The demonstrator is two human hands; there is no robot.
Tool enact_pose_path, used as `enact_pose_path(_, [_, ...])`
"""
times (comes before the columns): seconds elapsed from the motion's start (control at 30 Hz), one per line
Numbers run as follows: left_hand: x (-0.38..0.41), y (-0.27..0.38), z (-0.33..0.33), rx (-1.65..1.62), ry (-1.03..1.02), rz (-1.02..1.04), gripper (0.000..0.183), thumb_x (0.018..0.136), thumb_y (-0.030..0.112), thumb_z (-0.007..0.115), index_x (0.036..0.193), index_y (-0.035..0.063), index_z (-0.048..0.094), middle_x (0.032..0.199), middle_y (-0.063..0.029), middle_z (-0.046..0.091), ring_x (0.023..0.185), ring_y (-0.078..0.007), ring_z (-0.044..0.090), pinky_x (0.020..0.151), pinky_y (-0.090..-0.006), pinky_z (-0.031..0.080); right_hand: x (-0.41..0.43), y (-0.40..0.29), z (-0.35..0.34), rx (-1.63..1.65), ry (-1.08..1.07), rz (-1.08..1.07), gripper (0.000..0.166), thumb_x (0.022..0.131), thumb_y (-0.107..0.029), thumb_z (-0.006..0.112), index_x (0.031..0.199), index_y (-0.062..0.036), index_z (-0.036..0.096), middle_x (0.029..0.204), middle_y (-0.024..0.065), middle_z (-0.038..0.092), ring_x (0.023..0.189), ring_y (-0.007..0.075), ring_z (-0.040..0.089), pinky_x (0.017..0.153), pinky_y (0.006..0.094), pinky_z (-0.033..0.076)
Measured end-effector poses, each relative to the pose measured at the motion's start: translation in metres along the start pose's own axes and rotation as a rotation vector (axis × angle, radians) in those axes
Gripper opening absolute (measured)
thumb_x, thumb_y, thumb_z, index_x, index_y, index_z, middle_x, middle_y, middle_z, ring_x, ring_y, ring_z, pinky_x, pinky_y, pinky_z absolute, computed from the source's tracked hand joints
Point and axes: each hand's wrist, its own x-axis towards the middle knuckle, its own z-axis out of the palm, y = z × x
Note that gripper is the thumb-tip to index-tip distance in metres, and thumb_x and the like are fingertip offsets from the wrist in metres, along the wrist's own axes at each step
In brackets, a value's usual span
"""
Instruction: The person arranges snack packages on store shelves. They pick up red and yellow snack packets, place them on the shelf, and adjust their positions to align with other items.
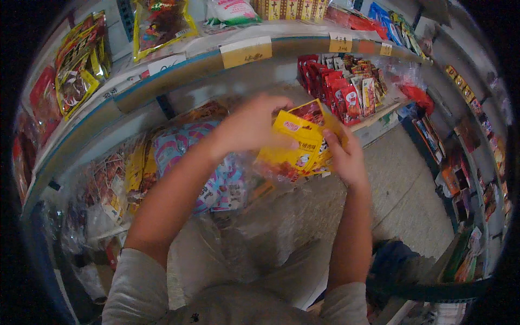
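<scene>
Several yellow food packets [291, 129] overlap in a loose stack between my hands, tilted, with dark red pictures and printed writing. My right hand [346, 152] grips their right side, the thumb across the front. At their left edge is my left hand [256, 124], blurred, with its thumb over the front and its fingers curled near the top corner. Clear plastic film shows under the stack's lower left end. Just left of and below the packets lie blue, pink and white packets [185, 142] on the lower shelf, partly hidden by my left forearm.
Red sachets [335, 91] stand in rows on the lower shelf, behind my right hand. Above runs the upper shelf's edge [203, 61] with paper tags, bearing large bags [162, 28] and yellow boxes [290, 9]. More shelving [467, 154] lines the right, beyond the concrete floor [410, 178].
</scene>
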Motion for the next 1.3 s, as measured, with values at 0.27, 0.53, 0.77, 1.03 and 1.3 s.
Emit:
enact_pose_path(0.27, [0.023, 0.013, -0.009, -0.646, -0.295, -0.091, 0.055, 0.075, 0.020, 0.091, 0.121, 0.0009, 0.068, 0.113, -0.0096, 0.075, 0.102, -0.0172, 0.070, 0.092, -0.0338, 0.055, 0.010, -0.031, -0.002, 0.219, 0.095, 0.002, 0.017, 0.106, -0.015, 0.057, 0.109, 0.0001, 0.064, 0.094, 0.0041, 0.063, 0.089, 0.0098, 0.054, 0.079, 0.0279, 0.047])
enact_pose_path(0.53, [0.014, 0.040, 0.003, -0.897, -0.240, -0.155, 0.057, 0.083, 0.009, 0.085, 0.134, 0.0024, 0.062, 0.124, -0.0085, 0.072, 0.112, -0.0187, 0.069, 0.099, -0.0377, 0.055, 0.028, -0.063, -0.017, 0.116, 0.159, -0.113, 0.013, 0.103, -0.011, 0.059, 0.109, -0.0006, 0.065, 0.091, 0.0031, 0.065, 0.085, 0.0097, 0.057, 0.076, 0.0282, 0.049])
enact_pose_path(0.77, [0.011, 0.057, 0.026, -1.229, 0.041, -0.297, 0.050, 0.090, 0.006, 0.076, 0.136, 0.0036, 0.058, 0.121, -0.0093, 0.071, 0.107, -0.0187, 0.070, 0.088, -0.0357, 0.059, 0.048, -0.082, -0.027, 0.239, 0.210, 0.052, 0.031, 0.100, -0.018, 0.070, 0.123, 0.0003, 0.062, 0.116, 0.0076, 0.069, 0.102, 0.0122, 0.064, 0.085, 0.0273, 0.052])
enact_pose_path(1.03, [-0.012, 0.015, 0.042, -1.221, 0.166, -0.497, 0.047, 0.094, 0.006, 0.072, 0.138, 0.0026, 0.056, 0.128, -0.0120, 0.069, 0.112, -0.0247, 0.070, 0.096, -0.0407, 0.058, -0.009, -0.031, -0.016, -0.117, 0.135, 0.041, 0.054, 0.079, -0.029, 0.091, 0.110, -0.0048, 0.054, 0.111, 0.0122, 0.062, 0.102, 0.0170, 0.061, 0.084, 0.0314, 0.053])
enact_pose_path(1.3, [-0.057, -0.019, 0.052, -1.223, 0.212, -0.659, 0.049, 0.094, 0.015, 0.075, 0.138, 0.0035, 0.057, 0.124, -0.0096, 0.069, 0.108, -0.0214, 0.070, 0.086, -0.0370, 0.059, -0.026, -0.007, 0.057, 0.265, -0.041, 0.288, 0.036, 0.081, -0.020, 0.088, 0.105, -0.0014, 0.069, 0.096, 0.0054, 0.069, 0.084, 0.0127, 0.065, 0.073, 0.0297, 0.055])
